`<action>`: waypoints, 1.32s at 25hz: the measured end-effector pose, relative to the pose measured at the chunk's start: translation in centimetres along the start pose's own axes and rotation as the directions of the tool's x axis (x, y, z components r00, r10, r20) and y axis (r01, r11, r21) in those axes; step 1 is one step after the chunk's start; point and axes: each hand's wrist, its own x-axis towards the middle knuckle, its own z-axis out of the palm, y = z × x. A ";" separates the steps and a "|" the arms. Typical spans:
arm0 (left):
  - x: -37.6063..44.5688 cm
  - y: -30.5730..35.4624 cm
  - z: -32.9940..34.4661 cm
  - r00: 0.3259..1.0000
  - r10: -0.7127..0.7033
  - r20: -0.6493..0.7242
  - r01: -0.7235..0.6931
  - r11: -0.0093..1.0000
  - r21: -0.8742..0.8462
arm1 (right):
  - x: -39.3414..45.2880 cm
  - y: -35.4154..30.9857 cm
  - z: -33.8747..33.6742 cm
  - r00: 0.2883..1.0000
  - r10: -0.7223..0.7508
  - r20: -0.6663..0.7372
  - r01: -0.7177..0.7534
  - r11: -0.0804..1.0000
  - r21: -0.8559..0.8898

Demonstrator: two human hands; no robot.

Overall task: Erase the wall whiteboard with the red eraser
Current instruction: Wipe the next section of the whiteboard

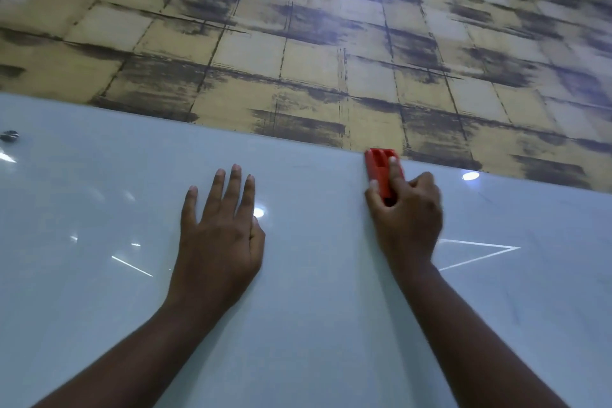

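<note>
A glossy white whiteboard fills the lower half of the view. Its top edge runs slanted from the left down to the right. My right hand grips the red eraser and holds it against the board right at that top edge, with the eraser's tip reaching the edge. My left hand lies flat on the board with straight fingers, to the left of the eraser. Faint marks show on the board at the right.
Above the board is a wall with a yellow and dark grey checked pattern. A small dark fixing sits on the board at the far left. Light reflections streak the board's surface.
</note>
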 end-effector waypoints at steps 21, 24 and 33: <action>-0.8 -0.1 0.0 0.999 -0.022 -0.044 0.022 1.000 -0.006 | 3.6 4.4 -1.0 0.998 0.041 0.055 -0.035 0.994 -0.102; -0.8 0.0 -0.4 0.997 -0.007 -0.074 0.008 1.000 0.011 | 2.9 3.7 -0.9 0.993 0.111 0.046 -0.106 0.988 -0.111; -2.7 2.6 -2.2 0.985 0.156 -0.066 -0.155 0.988 0.018 | -4.8 -7.5 -0.1 0.835 -0.530 0.147 0.508 0.846 0.162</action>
